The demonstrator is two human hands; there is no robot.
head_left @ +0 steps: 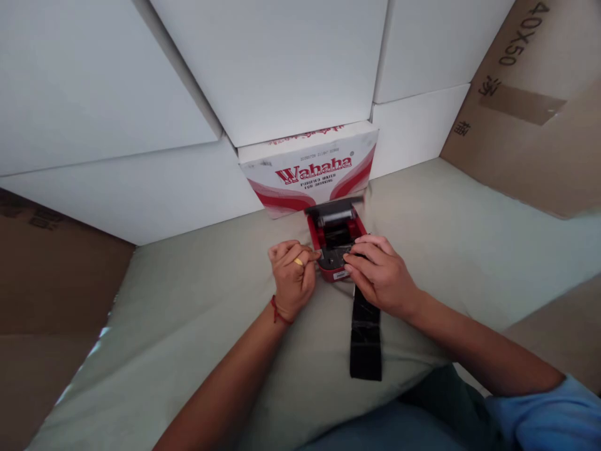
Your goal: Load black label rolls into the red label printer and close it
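Open red printer gets braced at 9 o'clock by curled left hand, black strip pinned under half-closed right hand.

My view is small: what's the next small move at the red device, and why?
Probably seat the black strip in the red device with the right hand: the lid stands open, that hand lies on the device's front over the strip, the left hand touches its left edge, and the strip lies loose on the cloth.
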